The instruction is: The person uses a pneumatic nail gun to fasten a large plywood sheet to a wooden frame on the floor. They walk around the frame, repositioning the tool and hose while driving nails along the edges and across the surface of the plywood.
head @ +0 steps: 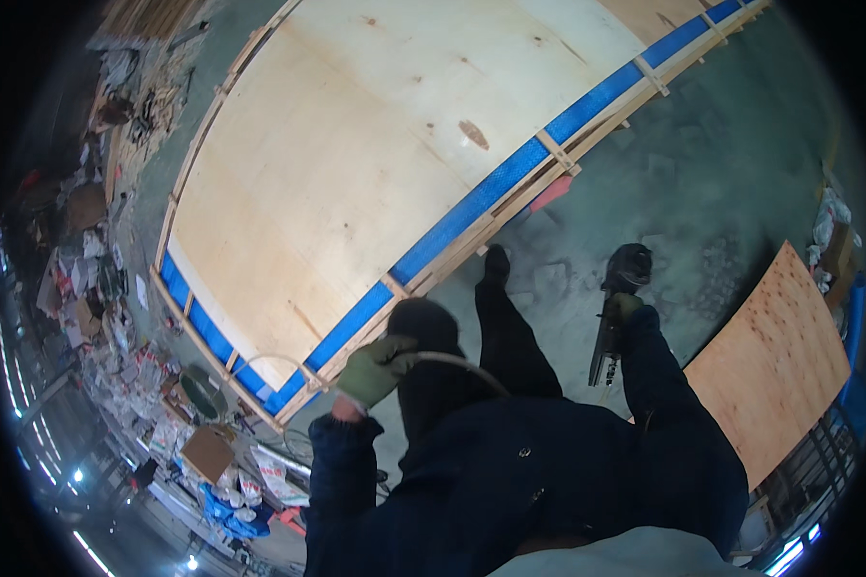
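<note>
My left hand, in a green glove, is closed around a thin air hose. The hose curves past my body on one side and loops over the corner of a large crate on the other. Down by my right side, my right hand grips a dark nail gun; its trigger is hidden. In front of me lies the crate's pale plywood panel. Blue sheeting shows along its sides, within a frame of wooden slats.
A loose plywood sheet leans at the right. Left of the crate, the green floor holds heaped plastic bags and scrap, a cardboard box and a round green container. A reddish object juts out beneath the crate's near edge.
</note>
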The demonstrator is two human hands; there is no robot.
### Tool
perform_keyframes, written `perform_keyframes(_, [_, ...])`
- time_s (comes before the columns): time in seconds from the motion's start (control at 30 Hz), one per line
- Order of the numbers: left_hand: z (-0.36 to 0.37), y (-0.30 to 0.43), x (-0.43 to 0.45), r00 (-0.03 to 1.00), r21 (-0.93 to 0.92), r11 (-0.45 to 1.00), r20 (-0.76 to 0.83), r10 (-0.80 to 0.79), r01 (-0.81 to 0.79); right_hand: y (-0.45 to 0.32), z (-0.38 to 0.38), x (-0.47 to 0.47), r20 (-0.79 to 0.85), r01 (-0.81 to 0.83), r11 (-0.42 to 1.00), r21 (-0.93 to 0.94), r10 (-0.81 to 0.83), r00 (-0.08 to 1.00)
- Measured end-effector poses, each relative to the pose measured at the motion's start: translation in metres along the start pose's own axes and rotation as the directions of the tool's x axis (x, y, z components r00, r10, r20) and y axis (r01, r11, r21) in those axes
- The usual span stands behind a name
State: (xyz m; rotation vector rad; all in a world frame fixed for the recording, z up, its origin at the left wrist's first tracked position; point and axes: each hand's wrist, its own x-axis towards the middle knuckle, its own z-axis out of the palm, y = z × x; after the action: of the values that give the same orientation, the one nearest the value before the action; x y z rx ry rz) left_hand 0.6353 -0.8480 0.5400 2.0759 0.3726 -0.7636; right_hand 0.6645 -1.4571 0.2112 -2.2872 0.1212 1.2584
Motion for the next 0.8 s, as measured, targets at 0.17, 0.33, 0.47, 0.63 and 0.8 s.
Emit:
perform_keyframes(0.17, [0.016, -0.009, -0.012, 0.991, -0.197, 0.972, 0.064, -0.116, 0.127, 0.088, 0.009, -0.039, -0.059, -0.16, 0.818, 0.552, 0.23, 0.971])
perform_keyframes(0.33, [0.039, -0.075, -0.058, 0.977, -0.184, 0.962, 0.117, -0.18, 0.199, 0.169, 0.0, -0.065, 0.074, -0.214, 0.596, 0.774, 0.251, 0.965])
perform_keyframes(0.47, [0.09, -0.162, -0.147, 0.962, -0.033, 0.984, 0.221, -0.161, 0.173, 0.2, -0.038, -0.076, 0.187, -0.225, 0.024, 0.974, 0.475, 0.86])
perform_keyframes(0.63, [0.199, -0.234, -0.242, 0.88, 0.193, 0.915, 0.262, -0.396, 0.354, 0.186, -0.084, -0.097, 0.033, -0.121, 0.144, 0.982, 0.502, 0.864])
perform_keyframes(0.8, [0.291, -0.209, -0.252, 0.822, 0.197, 0.811, 0.042, -0.568, 0.551, 0.165, -0.139, -0.098, -0.016, -0.096, 0.221, 0.971, 0.457, 0.889])
